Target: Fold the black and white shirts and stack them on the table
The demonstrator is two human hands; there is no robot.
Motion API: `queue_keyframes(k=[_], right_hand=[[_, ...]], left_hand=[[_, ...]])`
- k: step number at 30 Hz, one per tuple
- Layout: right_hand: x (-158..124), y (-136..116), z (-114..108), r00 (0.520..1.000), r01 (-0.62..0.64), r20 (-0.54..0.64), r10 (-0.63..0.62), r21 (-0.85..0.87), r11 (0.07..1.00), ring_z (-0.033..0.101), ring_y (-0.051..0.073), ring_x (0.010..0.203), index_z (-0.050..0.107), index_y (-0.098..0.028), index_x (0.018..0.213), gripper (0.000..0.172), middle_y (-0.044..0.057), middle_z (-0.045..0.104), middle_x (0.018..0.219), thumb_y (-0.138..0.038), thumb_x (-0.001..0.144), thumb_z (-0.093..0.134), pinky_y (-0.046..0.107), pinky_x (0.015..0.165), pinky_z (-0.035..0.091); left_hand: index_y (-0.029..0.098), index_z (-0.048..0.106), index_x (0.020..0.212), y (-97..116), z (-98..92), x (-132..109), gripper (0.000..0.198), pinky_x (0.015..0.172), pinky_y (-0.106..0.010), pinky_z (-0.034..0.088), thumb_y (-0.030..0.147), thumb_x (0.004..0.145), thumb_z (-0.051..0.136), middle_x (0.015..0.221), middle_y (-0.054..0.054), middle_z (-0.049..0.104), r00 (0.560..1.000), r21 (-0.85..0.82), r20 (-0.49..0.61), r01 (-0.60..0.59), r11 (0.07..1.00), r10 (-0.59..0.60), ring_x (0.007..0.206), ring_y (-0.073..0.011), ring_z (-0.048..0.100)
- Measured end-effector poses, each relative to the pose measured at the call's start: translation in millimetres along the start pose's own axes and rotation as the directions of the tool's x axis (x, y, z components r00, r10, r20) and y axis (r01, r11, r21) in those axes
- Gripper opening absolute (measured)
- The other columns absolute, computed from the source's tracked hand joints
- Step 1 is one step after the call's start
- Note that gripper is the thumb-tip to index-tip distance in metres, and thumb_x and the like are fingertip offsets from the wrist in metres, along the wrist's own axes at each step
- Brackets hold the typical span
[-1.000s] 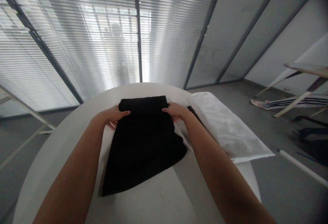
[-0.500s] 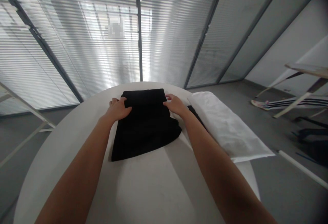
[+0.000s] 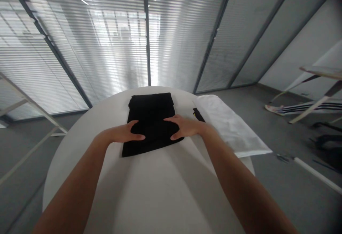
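A flat, rectangular folded black cloth [image 3: 151,111] at frame centre is touched by the left hand [image 3: 120,134] and right hand [image 3: 184,127], both open, nothing gripped.

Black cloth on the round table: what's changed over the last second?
The black cloth has become shorter: its near edge has drawn away from the person, leaving a compact folded shape. Both hands have let go of its far end and moved toward the person. The left hand and right hand now lie open on its near half. The white folded cloth beside it stayed put.
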State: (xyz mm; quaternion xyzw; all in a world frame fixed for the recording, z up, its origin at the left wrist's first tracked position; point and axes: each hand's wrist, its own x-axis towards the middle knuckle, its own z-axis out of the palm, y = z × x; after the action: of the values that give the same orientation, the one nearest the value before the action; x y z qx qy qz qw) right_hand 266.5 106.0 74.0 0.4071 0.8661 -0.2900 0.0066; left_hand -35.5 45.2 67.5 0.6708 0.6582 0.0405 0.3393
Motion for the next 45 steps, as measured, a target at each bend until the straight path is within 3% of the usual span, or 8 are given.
queue_keyframes(k=[5,11,17,21,26,32,37,45], right_hand=[[-11,0,38,0.918,-0.011,-0.395,-0.008,-0.045,0.999,0.055,0.021,0.114,0.052,-0.022,0.134,0.056,0.01,0.05,0.13,-0.017,0.08,0.064,0.033,0.101,0.041],[-27,-10,58,0.769,-0.168,-0.635,0.079,-0.082,0.982,0.061,0.021,0.102,0.053,-0.025,0.128,0.039,0.007,0.057,0.12,-0.033,0.09,0.055,0.03,0.085,0.048],[-44,-17,53,0.87,-0.017,-0.483,-0.105,-0.241,0.97,0.058,0.019,0.105,0.051,-0.026,0.132,0.056,0.007,0.05,0.128,-0.011,0.079,0.055,0.028,0.087,0.047],[-51,-14,50,0.903,0.036,-0.408,-0.139,-0.25,0.968,0.057,0.017,0.106,0.053,-0.023,0.131,0.062,0.008,0.048,0.128,-0.002,0.073,0.05,0.028,0.094,0.043],[-55,-5,51,0.94,-0.163,-0.331,0.076,-0.245,0.956,0.062,0.021,0.097,0.052,-0.018,0.133,0.057,0.014,0.051,0.127,-0.009,0.077,0.054,0.029,0.085,0.046],[-49,-8,52,0.944,-0.117,-0.329,0.035,-0.233,0.965,0.058,0.024,0.108,0.057,-0.015,0.12,0.037,0.012,0.063,0.113,-0.018,0.083,0.054,0.031,0.093,0.041],[-55,-9,50,0.963,0.004,-0.262,-0.054,-0.19,0.982,0.056,0.021,0.112,0.055,-0.018,0.122,0.052,0.01,0.06,0.117,-0.001,0.073,0.05,0.029,0.095,0.041],[-73,-17,45,0.999,-0.019,0.028,0.021,-0.07,0.997,0.06,0.012,0.072,0.044,-0.037,0.138,0.078,0.003,0.055,0.119,-0.004,0.068,0.054,0.024,0.061,0.042]], left_hand=[[0.021,0.036,0.147,-3,26.6,-11,0.087,0.098,-0.038,0.044,0.042,0.069,0.069,0.137,-0.012,0.055,0.952,-0.137,-0.249,-0.216,0.967,0.178,0.119,-0.0294,0.057],[0.019,0.059,0.121,-2,41.8,-17,0.049,0.081,-0.035,0.049,0.038,0.076,0.059,0.098,-0.005,0.069,0.858,-0.393,-0.51,-0.294,0.872,0.059,0.09,-0.0218,0.064],[0.017,0.057,0.116,0,28.1,-38,0.048,0.061,-0.029,0.047,0.039,0.073,0.064,0.072,0.001,0.063,0.907,-0.668,-0.42,-0.285,0.688,-0.031,0.062,-0.0149,0.06],[0.017,0.055,0.119,-7,23.7,-43,0.054,0.064,-0.032,0.05,0.042,0.073,0.063,0.071,0.001,0.062,0.966,-0.596,-0.259,-0.171,0.784,0.014,0.063,-0.0175,0.062],[0.018,0.058,0.121,-27,27.7,-40,0.049,0.06,-0.029,0.044,0.044,0.079,0.057,0.072,-0.001,0.063,0.989,-0.289,-0.059,-0.148,0.946,0.136,0.063,-0.0175,0.059],[0.022,0.061,0.113,-23,26.3,-39,0.043,0.061,-0.027,0.042,0.047,0.079,0.058,0.075,0.0,0.059,0.978,-0.198,-0.087,-0.201,0.959,0.187,0.067,-0.0167,0.056],[0.019,0.061,0.101,-24,17.0,-48,0.03,0.067,-0.029,0.044,0.037,0.08,0.05,0.075,0.0,0.057,0.982,-0.353,-0.068,-0.19,0.916,0.178,0.07,-0.017,0.056],[0.019,0.065,0.088,-33,16.1,-51,0.025,0.058,-0.028,0.041,0.029,0.068,0.053,0.063,0.001,0.054,0.972,-0.317,0.176,-0.091,0.944,0.153,0.057,-0.016,0.053]])
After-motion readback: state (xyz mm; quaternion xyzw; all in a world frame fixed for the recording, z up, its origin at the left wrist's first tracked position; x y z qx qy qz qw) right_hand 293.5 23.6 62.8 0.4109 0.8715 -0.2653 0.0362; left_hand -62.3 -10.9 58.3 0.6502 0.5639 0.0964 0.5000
